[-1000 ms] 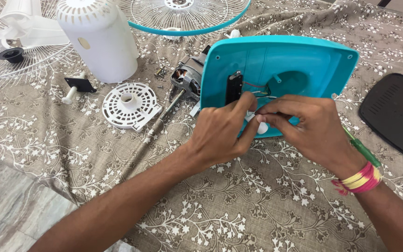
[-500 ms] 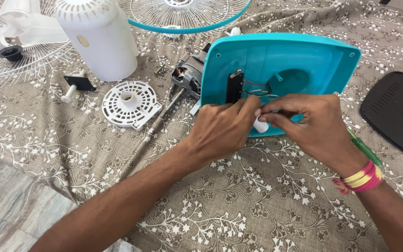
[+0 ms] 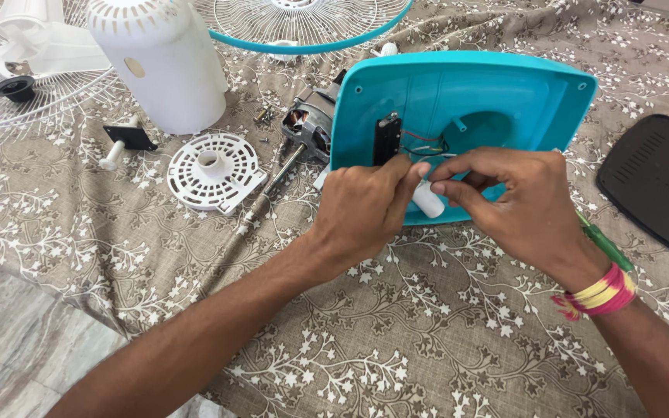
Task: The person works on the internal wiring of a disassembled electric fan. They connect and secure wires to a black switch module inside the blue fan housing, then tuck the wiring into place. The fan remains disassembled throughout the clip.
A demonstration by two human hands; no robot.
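Head view: a small white cylinder is pinched between the left hand and right hand, at six o'clock of the teal housing. Thin wires could be torn if it is tugged.

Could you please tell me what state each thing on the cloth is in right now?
Teal housing: open, inside facing up, wires exposed.
White cylinder: pinched between both hands.
Left hand: fingers closed on the cylinder.
Right hand: fingertips on the cylinder.
Motor: bare, lying on its side.
White vented disc: detached, lying flat.
White cover: standing upright.
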